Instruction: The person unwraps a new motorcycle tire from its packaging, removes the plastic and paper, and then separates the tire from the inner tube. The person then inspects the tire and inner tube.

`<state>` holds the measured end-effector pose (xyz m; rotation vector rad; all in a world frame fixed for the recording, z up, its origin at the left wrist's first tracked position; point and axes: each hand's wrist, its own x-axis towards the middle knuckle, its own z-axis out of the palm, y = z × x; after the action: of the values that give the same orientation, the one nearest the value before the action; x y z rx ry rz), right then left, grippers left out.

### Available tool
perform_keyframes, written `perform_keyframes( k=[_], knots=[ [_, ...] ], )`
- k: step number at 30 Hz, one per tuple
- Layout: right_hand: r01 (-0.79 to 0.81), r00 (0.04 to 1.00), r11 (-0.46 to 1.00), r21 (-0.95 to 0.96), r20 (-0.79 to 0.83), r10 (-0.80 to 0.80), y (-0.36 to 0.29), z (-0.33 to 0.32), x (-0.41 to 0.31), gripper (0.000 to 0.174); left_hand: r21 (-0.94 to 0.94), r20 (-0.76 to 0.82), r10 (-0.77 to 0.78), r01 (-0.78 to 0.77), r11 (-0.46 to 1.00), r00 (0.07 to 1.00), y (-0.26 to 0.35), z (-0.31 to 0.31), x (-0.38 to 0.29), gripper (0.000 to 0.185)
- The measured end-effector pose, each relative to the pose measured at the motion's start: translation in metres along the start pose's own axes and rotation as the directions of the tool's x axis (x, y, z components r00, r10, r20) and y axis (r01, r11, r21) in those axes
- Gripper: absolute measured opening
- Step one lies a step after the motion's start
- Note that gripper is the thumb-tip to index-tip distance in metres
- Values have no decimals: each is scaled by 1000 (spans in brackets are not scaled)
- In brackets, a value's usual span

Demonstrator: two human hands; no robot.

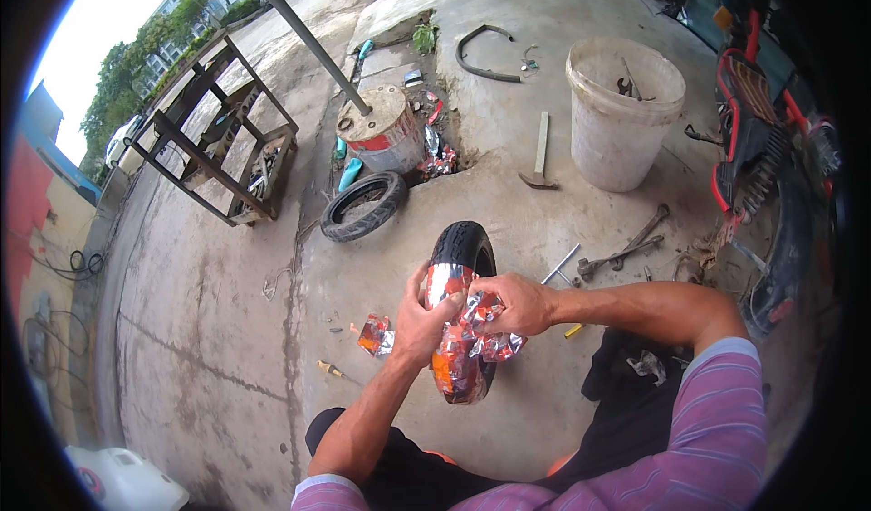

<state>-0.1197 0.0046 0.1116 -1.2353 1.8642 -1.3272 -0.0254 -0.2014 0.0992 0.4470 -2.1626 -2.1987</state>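
A black rubber tire (463,242) stands upright on the concrete between my legs, its upper part bare and its lower part covered in red and silver foil wrapping (457,368). My left hand (423,320) lies against the tire's left side, thumb on the wrapped tread. Crumpled, torn foil (484,310) is bunched in my right hand (520,303), whose fingers are closed on it at the tire's right side. Some of the foil hangs beside the tire below that hand. A loose foil scrap (375,335) lies on the floor left of my left hand.
A worn tire (364,206) lies ahead beside a pole's bucket base (381,130). A hammer (541,150), a white bucket (622,116), wrenches (622,249) and a T-handle tool (563,266) are ahead right. A screwdriver (330,368) lies left, a metal rack (218,137) farther off, a red motorcycle (742,123) right.
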Motion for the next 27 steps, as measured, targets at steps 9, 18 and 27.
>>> perform_keyframes(
  k=[9,18,27],
  knots=[
    [25,997,994,-110,-73,-33,16,4,6,40,-65,103,-109,116,991,989,-14,-11,27,99],
    [142,963,975,-172,-206,-176,59,-14,23,46,382,5,156,-146,912,988,-28,1,-17,112],
    [199,936,944,-263,-236,-263,103,0,49,55,260,-60,162,-141,955,985,-31,-20,7,100]
  ],
)
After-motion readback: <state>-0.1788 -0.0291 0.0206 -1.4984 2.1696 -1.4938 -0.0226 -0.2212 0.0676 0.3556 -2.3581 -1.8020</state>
